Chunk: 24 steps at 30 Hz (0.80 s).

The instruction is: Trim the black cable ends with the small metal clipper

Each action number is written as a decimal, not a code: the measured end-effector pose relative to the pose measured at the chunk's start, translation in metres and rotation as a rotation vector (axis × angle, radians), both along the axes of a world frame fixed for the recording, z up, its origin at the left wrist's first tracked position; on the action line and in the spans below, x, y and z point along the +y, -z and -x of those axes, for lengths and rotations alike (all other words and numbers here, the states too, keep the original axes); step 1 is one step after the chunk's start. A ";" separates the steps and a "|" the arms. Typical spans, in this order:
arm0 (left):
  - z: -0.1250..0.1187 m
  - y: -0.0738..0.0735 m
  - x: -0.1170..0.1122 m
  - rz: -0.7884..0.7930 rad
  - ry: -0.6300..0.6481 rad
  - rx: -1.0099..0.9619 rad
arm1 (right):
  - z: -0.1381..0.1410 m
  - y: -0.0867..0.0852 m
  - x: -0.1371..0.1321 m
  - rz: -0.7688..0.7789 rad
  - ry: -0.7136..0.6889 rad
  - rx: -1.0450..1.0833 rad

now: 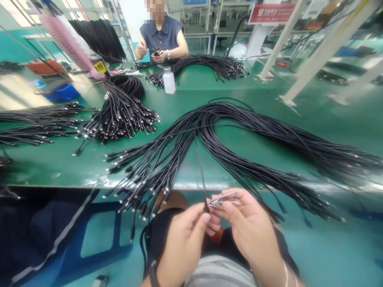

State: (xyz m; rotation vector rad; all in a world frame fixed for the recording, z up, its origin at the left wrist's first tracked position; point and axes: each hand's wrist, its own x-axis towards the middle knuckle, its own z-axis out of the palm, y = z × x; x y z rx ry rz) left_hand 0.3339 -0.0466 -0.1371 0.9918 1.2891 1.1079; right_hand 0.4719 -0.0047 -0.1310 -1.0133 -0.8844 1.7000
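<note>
One cable, one silver tool, two hands

The person has two hands at work. The left hand (187, 233), thumb closed against the fingers, pinches one cable (201, 171) near its end; the right hand (253, 229), half curled, grips one small silver tool (223, 199) whose tip meets that end. One white bottle (169, 83) and one co-worker (163, 34) are across the green table (179, 99). The cables in the large bundle (254, 123) are too many to count.

The held cable is thin, black and nearly straight, hanging from the bundle over the table's near edge to a dark, thicker end above the person's lap.
</note>
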 end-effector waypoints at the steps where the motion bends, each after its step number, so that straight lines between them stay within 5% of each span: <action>1: 0.001 0.000 0.000 -0.003 0.001 0.001 | 0.001 -0.001 0.001 0.004 -0.002 -0.001; 11: 0.004 0.004 -0.002 -0.011 -0.010 -0.073 | 0.005 0.002 0.002 0.038 -0.002 -0.025; 20: 0.007 0.018 0.005 0.188 0.037 -0.727 | 0.007 0.002 -0.002 0.025 0.084 -0.005; 24: 0.006 0.013 0.007 0.144 -0.139 -0.569 | 0.011 0.002 -0.007 0.010 0.054 0.033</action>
